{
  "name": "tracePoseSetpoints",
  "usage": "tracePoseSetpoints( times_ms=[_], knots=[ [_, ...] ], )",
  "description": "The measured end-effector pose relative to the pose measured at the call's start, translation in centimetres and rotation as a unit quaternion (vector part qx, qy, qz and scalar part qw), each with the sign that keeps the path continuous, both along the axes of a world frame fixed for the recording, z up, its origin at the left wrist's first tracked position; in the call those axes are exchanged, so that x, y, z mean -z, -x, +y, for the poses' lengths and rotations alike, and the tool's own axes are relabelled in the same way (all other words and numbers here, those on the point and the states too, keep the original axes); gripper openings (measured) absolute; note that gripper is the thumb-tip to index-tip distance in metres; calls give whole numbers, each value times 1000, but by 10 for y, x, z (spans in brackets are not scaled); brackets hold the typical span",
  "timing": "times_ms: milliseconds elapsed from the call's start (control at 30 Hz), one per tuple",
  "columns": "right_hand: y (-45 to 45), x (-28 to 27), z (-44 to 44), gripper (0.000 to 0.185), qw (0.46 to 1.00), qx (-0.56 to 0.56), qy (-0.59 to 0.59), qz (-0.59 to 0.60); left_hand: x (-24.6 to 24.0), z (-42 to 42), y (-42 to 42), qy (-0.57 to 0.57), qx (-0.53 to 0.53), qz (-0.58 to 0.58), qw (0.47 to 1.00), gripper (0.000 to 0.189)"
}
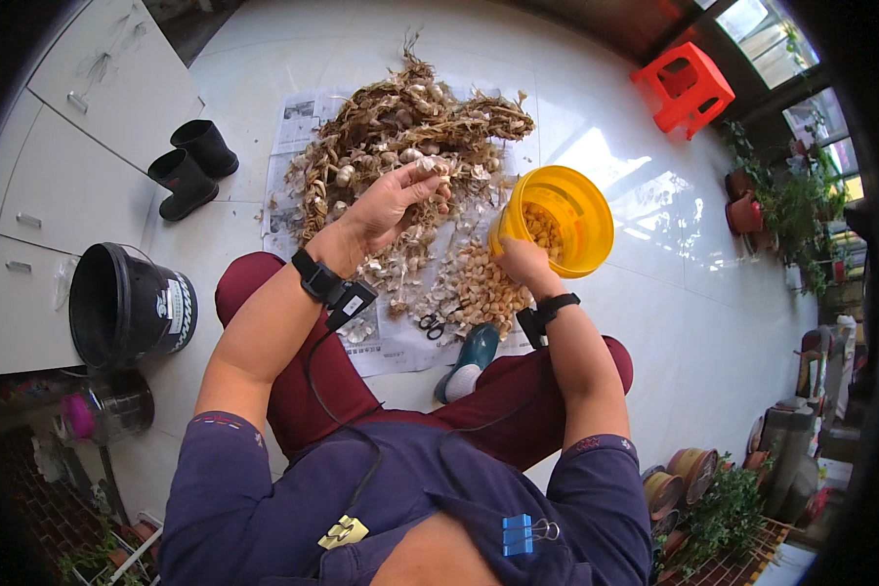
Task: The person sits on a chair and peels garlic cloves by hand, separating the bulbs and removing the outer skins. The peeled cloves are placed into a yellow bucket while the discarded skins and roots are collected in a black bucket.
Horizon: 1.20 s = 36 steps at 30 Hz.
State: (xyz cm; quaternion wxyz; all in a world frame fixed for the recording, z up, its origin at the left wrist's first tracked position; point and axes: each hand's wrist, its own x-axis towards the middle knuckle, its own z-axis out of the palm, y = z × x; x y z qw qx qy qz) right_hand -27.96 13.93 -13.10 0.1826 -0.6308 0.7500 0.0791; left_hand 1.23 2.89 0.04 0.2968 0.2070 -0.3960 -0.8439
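Note:
My left hand (394, 199) holds a piece of garlic with papery skin (434, 165) between thumb and fingers, above a heap of dried garlic stalks and bulbs (403, 121). At the near side of a yellow plastic bucket (597, 220) is my right hand (525, 261), overlapping its wall and rim; its fingertips are hidden, so its grip is unclear. Inside the bucket lie garlic cloves (542, 225). Loose garlic cloves (483, 289) are piled beside it on newspaper (392, 355), with bits of skin around them. Black-handled scissors (431, 327) lie at the pile's near edge.
My shoe (476, 351) rests by the cloves. At the left stand a black bucket (121, 308), black rubber boots (190, 172) and white cabinets (44, 176). A red plastic stool (685, 88) and potted plants (791, 198) stand at the right, on and beside the glossy tiled floor (674, 315).

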Motion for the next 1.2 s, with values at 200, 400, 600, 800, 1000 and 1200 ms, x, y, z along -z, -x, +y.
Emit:
tracePoseSetpoints(
  times_ms=[200, 400, 600, 800, 1000, 1200],
  knots=[
    [13, -92, -16, 22, 926, -9, 323, 197, -11, 4, -8, -45, 19, 2, 999, 36],
    [-67, -155, -27, 32, 794, 86, 264, -540, -8, 9, -3, -24, 12, 9, 1000, 34],
    [-145, -147, -58, 25, 851, 61, 350, -387, -11, 8, 0, 40, -110, -137, 984, 26],
    [-136, -136, -75, 30, 642, 137, 93, -749, -4, -12, -23, 81, -97, -133, 983, 28],
    [-152, -136, -69, 38, 863, -72, 350, -358, 8, -5, -15, 297, -186, -207, 913, 28],
    [-152, -134, -64, 34, 864, -83, 438, -234, -9, 16, -6, -99, -214, -107, 966, 23]
  ],
)
